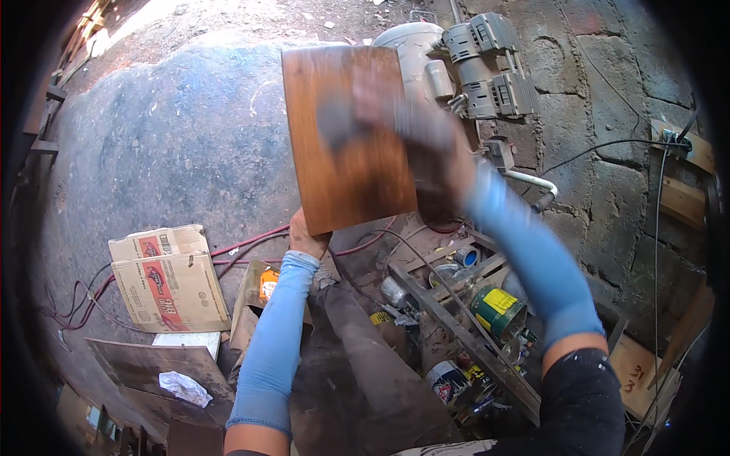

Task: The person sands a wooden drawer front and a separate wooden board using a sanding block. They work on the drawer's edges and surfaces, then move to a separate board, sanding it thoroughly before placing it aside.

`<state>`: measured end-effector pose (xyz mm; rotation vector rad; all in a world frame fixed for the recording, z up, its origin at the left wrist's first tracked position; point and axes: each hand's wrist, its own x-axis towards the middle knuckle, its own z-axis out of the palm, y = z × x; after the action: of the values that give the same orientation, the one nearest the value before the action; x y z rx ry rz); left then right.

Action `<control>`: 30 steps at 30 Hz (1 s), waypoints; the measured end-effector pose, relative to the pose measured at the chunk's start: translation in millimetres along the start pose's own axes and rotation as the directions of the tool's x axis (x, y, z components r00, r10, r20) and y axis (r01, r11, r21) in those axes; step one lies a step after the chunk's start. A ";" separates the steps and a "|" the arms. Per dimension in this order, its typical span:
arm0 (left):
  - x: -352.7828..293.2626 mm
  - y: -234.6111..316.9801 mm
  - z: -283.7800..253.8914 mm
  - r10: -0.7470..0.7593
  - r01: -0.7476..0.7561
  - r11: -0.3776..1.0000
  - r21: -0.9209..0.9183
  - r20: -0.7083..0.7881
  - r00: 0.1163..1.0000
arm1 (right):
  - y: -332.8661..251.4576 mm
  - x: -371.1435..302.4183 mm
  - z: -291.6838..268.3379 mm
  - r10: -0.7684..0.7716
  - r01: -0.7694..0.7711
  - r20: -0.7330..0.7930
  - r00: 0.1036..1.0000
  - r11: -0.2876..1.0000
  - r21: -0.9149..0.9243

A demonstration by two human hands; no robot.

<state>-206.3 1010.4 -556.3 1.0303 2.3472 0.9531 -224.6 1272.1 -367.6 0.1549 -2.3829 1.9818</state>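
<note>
A brown wooden panel [327, 175], slightly curved with visible grain, is tilted up in front of me. My left hand [307, 234] grips its lower left corner from beneath, and some of its fingers are hidden behind the wood. Across the panel's face is my right hand [376, 102], smeared by motion. At its fingertips a dark grey pad or wad of cloth [340, 121] lies against the wood, too blurred for its exact kind to show. Blue sleeves cover both forearms.
An air compressor [411, 42] stands beyond the panel by the block wall [608, 182]. Paint cans [498, 310] and clutter fill a wooden frame [464, 342] at lower right. Flattened cardboard [171, 281], a red hose [251, 242] and a crumpled white cloth [185, 387] lie on the left.
</note>
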 end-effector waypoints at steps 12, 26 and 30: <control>0.5 5.1 27.3 -0.040 0.022 0.991 -0.135 -0.130 0.991 | 30.3 -159.3 45.8 0.140 0.018 0.233 0.962 0.822 -0.569; 7.2 13.4 27.8 -0.047 0.030 0.988 -0.152 -0.107 0.993 | 86.9 -21.1 -77.7 -0.242 0.064 -0.079 0.967 0.531 -0.845; 11.3 8.1 24.2 -0.085 0.076 0.988 -0.137 -0.064 0.994 | 61.1 -166.4 40.4 0.026 -0.171 -0.253 0.967 0.803 -0.571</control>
<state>-195.3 1033.3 -568.1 0.8565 2.3245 1.1157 -63.9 1252.1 -450.4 -0.2194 -2.7394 1.1031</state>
